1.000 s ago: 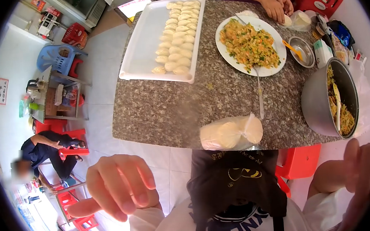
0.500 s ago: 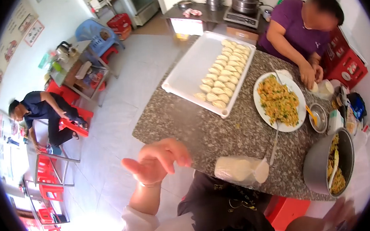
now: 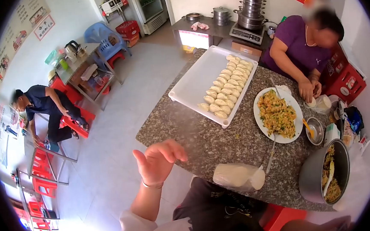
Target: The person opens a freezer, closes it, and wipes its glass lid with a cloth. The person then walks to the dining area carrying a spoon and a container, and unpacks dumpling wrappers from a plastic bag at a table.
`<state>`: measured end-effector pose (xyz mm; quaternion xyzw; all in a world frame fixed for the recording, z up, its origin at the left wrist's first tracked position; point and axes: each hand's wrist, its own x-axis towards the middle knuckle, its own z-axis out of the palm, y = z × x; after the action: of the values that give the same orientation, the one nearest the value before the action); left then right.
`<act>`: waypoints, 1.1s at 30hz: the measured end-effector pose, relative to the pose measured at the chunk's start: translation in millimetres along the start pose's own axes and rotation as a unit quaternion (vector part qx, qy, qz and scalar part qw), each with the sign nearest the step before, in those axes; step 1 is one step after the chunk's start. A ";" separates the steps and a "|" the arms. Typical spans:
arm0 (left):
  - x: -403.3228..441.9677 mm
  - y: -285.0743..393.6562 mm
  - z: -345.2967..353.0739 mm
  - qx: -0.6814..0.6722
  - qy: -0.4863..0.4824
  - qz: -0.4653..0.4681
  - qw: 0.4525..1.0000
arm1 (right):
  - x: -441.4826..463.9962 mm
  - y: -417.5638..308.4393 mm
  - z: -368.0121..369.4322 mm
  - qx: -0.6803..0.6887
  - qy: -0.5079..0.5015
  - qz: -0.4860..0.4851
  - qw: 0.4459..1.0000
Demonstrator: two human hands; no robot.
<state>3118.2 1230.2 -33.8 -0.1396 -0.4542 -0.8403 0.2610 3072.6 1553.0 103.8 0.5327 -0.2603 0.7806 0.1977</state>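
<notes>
My left hand (image 3: 158, 160) is raised beside the near left edge of the speckled stone table (image 3: 169, 133). Its thumb stands apart from the loosely curled fingers, and nothing is in it. Of my right arm (image 3: 306, 228), only a blurred part shows at the bottom edge; the hand itself is out of sight. Close to me lies a stack of round dough wrappers (image 3: 234, 175) in clear plastic. A white plate (image 3: 259, 125) holds chopped yellow and green filling (image 3: 279, 113) with a spoon (image 3: 271, 152) in it. Several pleated dumplings (image 3: 228, 84) lie in rows on a white tray (image 3: 191, 83).
A grey pot (image 3: 311, 177) of filling with a white spoon stands at right, near a metal bowl (image 3: 315, 131). Across the table, a person in purple (image 3: 293, 43) handles a wrapper. Another person (image 3: 51, 107) sits at left. Red stools (image 3: 44, 185) and a blue chair (image 3: 107, 41) stand around.
The view has tilted slightly, shifting the scene. My left hand stays raised, fingers slightly more gathered. My right hand, blurred at the lower right before, has dropped out of view.
</notes>
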 end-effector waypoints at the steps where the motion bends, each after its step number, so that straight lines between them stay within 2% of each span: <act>1: -0.6 -0.5 -0.1 0.006 0.001 -0.004 1.000 | -0.9 -0.5 -5.3 0.003 -0.004 0.001 1.000; 3: -2.5 -1.4 0.5 0.004 0.004 -0.004 1.000 | -0.7 -3.1 -23.4 -0.033 -0.170 -0.042 0.984; 4: -2.4 -3.1 0.3 -0.009 -0.009 -0.009 1.000 | -4.4 -6.5 -33.3 -0.047 -0.155 -0.027 0.986; 6: -1.9 -13.5 6.5 -0.038 -0.027 -0.003 0.999 | -36.0 4.5 -53.4 -0.046 -0.024 0.095 0.994; 8: -9.4 -19.1 19.1 0.011 0.019 -0.111 0.994 | -78.5 20.5 -79.2 0.049 0.171 0.278 0.944; 9: -11.2 -24.4 28.3 0.004 0.015 -0.103 0.995 | -102.2 25.5 -100.2 0.097 0.196 0.351 0.911; 10: -12.8 -33.0 41.5 0.024 -0.018 -0.181 0.983 | -87.7 55.7 -49.2 -0.177 0.132 0.370 0.902; 11: -14.2 -41.8 53.3 0.047 -0.050 -0.259 0.963 | -108.0 67.9 -58.0 -0.268 -0.002 0.352 0.897; 12: -16.0 -50.9 64.2 0.042 -0.050 -0.260 0.963 | -113.3 75.4 -50.7 -0.334 -0.069 0.377 0.861; 13: -19.4 -59.2 75.2 0.131 -0.103 -0.242 0.956 | -116.6 80.6 -43.2 -0.395 -0.133 0.403 0.815; 14: -22.3 -62.7 80.1 0.221 -0.157 -0.221 0.937 | -119.4 83.5 -42.5 -0.395 -0.129 0.407 0.813; 15: -25.2 -63.0 80.1 0.221 -0.160 -0.227 0.935 | -122.0 86.0 -41.8 -0.404 -0.123 0.433 0.796; 17: -29.9 -65.9 78.8 0.207 -0.122 -0.331 0.912 | -127.4 90.8 -42.2 -0.412 -0.115 0.461 0.778; 18: -31.9 -69.6 77.8 0.256 -0.087 -0.281 0.921 | -130.2 93.4 -42.6 -0.396 -0.130 0.448 0.791; 21: -37.4 -71.7 62.7 0.338 -0.059 -0.285 0.895 | -137.5 95.5 -37.1 -0.366 -0.141 0.453 0.801; 23: -41.4 -74.8 51.1 0.332 -0.051 -0.289 0.896 | -137.7 97.8 -35.5 -0.358 -0.158 0.503 0.771; 25: -44.3 -75.3 37.0 0.392 0.022 -0.290 0.873 | -139.4 98.7 -40.0 -0.357 -0.157 0.500 0.773; 26: -45.1 -76.3 26.9 0.390 0.018 -0.295 0.872 | -140.9 98.2 -43.8 -0.357 -0.160 0.494 0.776; 28: -41.1 -79.9 1.8 0.427 0.091 -0.230 0.870 | -143.4 95.6 -56.1 -0.367 -0.150 0.496 0.773; 29: -41.4 -83.8 -11.8 0.424 0.086 -0.236 0.870 | -144.6 91.6 -61.5 -0.372 -0.146 0.499 0.769; 31: -36.9 -91.4 -33.4 0.454 0.127 -0.160 0.867 | -143.3 84.8 -68.7 -0.381 -0.121 0.532 0.746; 32: -28.5 -90.7 -30.9 0.452 0.124 -0.166 0.868 | -147.3 80.8 -74.7 -0.383 -0.117 0.530 0.748; 33: -15.7 -88.5 -25.3 0.532 0.100 -0.117 0.833 | -150.0 77.7 -78.6 -0.385 -0.113 0.527 0.749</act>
<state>3081.3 1253.9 -116.1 0.1598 -0.8151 -0.5030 0.2390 3022.9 1535.7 -75.0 0.2737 -0.7987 0.5287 -0.0869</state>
